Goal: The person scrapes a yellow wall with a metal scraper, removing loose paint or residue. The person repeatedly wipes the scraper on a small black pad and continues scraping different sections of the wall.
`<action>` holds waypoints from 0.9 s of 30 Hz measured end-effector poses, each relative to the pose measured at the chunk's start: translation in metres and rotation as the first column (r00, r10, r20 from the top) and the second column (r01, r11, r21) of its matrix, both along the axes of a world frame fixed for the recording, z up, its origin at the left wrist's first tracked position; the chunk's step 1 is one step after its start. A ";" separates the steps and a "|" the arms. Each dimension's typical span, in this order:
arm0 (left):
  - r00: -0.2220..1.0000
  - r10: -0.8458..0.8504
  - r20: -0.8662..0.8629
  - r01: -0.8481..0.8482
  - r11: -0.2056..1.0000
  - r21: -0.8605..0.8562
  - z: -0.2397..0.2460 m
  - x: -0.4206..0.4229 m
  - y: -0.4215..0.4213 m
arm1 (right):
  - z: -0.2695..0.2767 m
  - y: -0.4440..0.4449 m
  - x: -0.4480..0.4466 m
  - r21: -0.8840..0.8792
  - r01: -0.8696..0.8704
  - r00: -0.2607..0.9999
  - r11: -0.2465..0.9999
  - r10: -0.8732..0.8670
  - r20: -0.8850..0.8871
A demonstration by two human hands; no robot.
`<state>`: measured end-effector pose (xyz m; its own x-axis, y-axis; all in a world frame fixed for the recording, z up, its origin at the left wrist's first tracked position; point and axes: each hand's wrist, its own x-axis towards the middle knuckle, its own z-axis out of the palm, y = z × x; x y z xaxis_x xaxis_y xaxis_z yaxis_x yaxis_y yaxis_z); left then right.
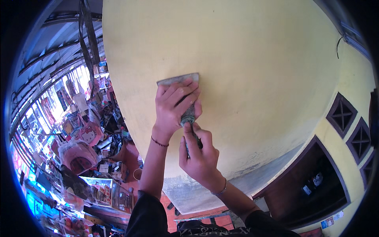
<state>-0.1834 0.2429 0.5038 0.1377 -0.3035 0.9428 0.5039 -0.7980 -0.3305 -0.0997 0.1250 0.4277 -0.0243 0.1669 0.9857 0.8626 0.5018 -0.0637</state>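
Observation:
A wide-bladed scraper (178,78) with a narrow, worn handle lies against the yellow painted wall (251,74). My left hand (177,103) is spread over the blade's face, its fingers pressing near the wide top edge. Lower down, my right hand (200,157) grips the handle. The blade's top edge shows above my left fingers; much of the blade and handle is hidden by both hands. Near the floor, the wall's paint is flaking and grey.
On the left stand crowded shop goods, plastic-wrapped bags (80,158) and a glass display case (121,197). At right are a dark doorway (308,183) and diamond-shaped vents (342,115). Below, sandals (177,212) rest on red floor tiles (171,220).

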 end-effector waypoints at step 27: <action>0.998 -0.058 0.016 0.059 0.998 -0.034 -0.038 0.058 -0.006 | -0.032 -0.013 0.043 0.100 0.170 0.985 0.980 -0.168 -0.027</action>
